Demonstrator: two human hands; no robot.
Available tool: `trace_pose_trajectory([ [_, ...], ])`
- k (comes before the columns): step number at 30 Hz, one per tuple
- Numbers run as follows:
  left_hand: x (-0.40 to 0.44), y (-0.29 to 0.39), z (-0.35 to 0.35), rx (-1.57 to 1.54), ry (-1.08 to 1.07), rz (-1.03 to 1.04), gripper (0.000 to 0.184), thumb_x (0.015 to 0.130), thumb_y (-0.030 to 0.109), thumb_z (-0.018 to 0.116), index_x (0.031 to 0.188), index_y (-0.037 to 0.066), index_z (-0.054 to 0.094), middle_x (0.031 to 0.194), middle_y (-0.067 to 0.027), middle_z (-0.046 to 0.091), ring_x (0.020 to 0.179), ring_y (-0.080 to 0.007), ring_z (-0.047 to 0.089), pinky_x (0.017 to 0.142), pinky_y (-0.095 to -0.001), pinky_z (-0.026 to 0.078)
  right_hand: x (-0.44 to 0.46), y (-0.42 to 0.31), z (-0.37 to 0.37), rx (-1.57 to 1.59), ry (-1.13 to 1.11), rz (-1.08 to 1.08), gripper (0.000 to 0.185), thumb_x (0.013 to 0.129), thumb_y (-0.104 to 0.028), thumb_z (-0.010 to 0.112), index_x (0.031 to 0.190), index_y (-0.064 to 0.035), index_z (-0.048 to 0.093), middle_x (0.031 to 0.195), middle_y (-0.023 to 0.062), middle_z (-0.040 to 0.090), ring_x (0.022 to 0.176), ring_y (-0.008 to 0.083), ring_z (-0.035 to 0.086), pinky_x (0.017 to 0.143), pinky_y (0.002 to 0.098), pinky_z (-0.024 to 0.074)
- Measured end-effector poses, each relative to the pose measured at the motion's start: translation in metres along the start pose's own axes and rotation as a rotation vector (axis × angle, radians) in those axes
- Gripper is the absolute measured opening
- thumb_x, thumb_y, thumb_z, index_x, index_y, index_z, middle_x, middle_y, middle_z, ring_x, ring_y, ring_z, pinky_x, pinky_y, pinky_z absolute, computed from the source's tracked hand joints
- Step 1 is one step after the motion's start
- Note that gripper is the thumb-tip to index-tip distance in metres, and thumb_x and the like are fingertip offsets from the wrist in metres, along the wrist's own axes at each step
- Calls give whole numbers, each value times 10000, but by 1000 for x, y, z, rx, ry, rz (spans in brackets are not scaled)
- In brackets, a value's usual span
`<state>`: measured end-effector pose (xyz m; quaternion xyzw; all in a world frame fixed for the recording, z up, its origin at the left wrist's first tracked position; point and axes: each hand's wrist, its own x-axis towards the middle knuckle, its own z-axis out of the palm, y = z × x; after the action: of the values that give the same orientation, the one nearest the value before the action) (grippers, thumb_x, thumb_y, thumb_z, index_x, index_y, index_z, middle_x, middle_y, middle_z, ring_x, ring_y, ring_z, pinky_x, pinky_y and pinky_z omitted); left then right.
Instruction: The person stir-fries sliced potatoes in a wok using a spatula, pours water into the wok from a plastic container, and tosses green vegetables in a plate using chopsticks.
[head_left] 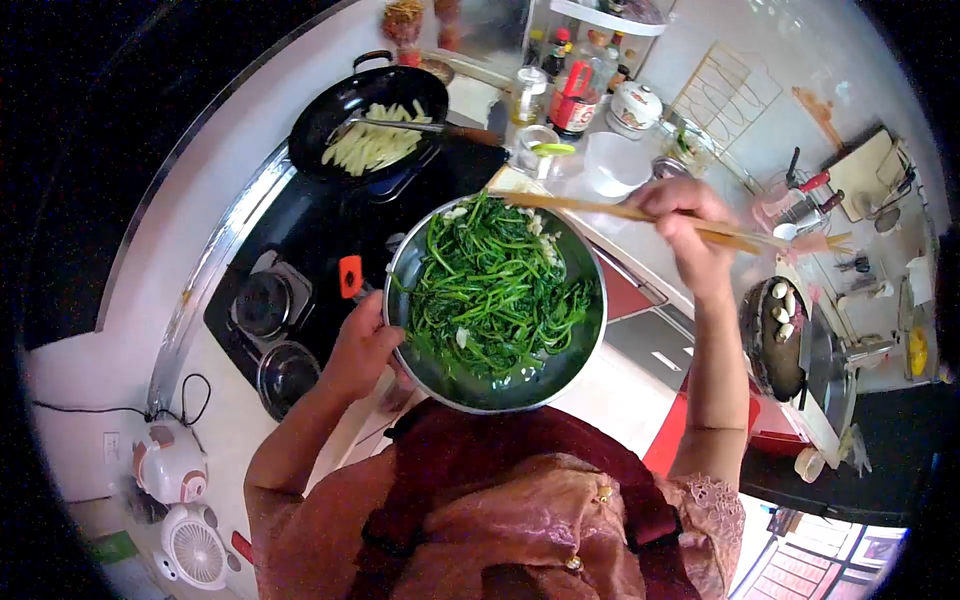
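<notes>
Close to my body is a round frying pan (pixel 398 345) with a pale metal rim. It is filled with dark green cooked leafy stems (pixel 490 290) and bits of chopped garlic. My left hand (pixel 362 345) is closed at the pan's left side, beside its orange-tipped handle (pixel 350 277); the exact grip is partly hidden. My right hand (pixel 692 225) is wrapped round long wooden chopsticks (pixel 590 207), held right of the pan. Their tips reach over the far edge of the greens.
On the black stove (pixel 235 300), a black wok (pixel 310 125) holds pale vegetable strips and a spatula (pixel 400 125). Bottles (pixel 575 100), a white bowl (pixel 612 165) and a lidded pot (pixel 634 108) line the counter. Garlic lies on a dark board (pixel 775 355) at the right.
</notes>
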<state>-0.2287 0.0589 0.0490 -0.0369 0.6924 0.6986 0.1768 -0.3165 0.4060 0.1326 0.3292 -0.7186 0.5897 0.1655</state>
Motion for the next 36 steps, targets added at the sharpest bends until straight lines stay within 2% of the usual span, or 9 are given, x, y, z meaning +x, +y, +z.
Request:
trace_pose_trajectory([
  [4, 21, 24, 35, 73, -42, -24, 333, 781, -19, 451, 1112, 10, 480, 917, -74, 599, 715, -136, 607, 514, -256, 519, -1, 17, -18, -129, -160, 181, 207, 818, -200, 677, 845, 0, 632, 839, 69, 647, 787, 150, 596, 731, 289, 473],
  [9, 45, 8, 59, 39, -31, -22, 358, 768, -2, 457, 1122, 10, 510, 958, -61, 600, 787, -136, 593, 630, -267, 505, -47, 24, -65, -226, -29, 429, 176, 880, -173, 596, 843, -1, 614, 820, 73, 642, 746, 117, 596, 684, 268, 484],
  [13, 61, -14, 75, 60, -103, 109, 379, 784, 6, 457, 1160, 7, 503, 1005, -62, 592, 851, -146, 583, 717, -278, 493, -89, 19, -64, -48, 194, 556, 200, 908, -179, 562, 866, 16, 563, 786, 90, 638, 684, 122, 617, 640, 256, 504],
  [16, 67, -11, 86, 45, -90, 27, 340, 810, 2, 458, 1147, -10, 506, 966, -77, 612, 857, -137, 588, 762, -277, 476, -113, 25, -55, 58, 374, 614, 216, 920, -187, 547, 883, 26, 549, 794, 106, 625, 683, 156, 631, 642, 279, 527],
  [21, 83, 7, 110, 60, -193, -81, 302, 838, 6, 426, 1138, 5, 462, 887, -97, 601, 653, -146, 614, 457, -253, 513, -130, 8, -57, -108, 448, 556, 177, 915, -144, 530, 886, 29, 550, 855, 125, 612, 770, 188, 624, 731, 303, 513],
  [25, 94, 7, 123, -15, -304, -73, 303, 830, -15, 407, 1130, -7, 446, 899, -108, 593, 631, -155, 608, 465, -271, 525, -135, -13, -70, -268, 641, 302, 138, 872, -126, 590, 864, 11, 591, 807, 90, 640, 773, 149, 595, 734, 277, 485],
  [30, 111, -2, 126, -149, -392, -27, 261, 820, -22, 414, 1078, -8, 443, 905, -108, 579, 647, -173, 610, 433, -277, 521, -154, -45, -54, -680, 479, 537, 141, 822, -133, 653, 839, 3, 622, 774, 82, 650, 704, 126, 586, 648, 263, 477],
  [34, 115, 5, 128, -146, -416, -55, 243, 816, -17, 422, 1058, -6, 443, 932, -113, 574, 645, -177, 606, 434, -285, 524, -174, -75, -19, -627, 483, 541, 86, 831, -32, 592, 884, 35, 586, 851, 109, 643, 782, 142, 592, 699, 265, 475],
  [36, 118, 9, 130, -128, -446, -71, 234, 815, -12, 426, 1048, -6, 443, 935, -116, 573, 652, -181, 605, 439, -290, 527, -173, -82, -18, -676, 516, 488, 114, 832, -91, 626, 862, 16, 600, 865, 120, 660, 793, 178, 637, 699, 296, 511],
])
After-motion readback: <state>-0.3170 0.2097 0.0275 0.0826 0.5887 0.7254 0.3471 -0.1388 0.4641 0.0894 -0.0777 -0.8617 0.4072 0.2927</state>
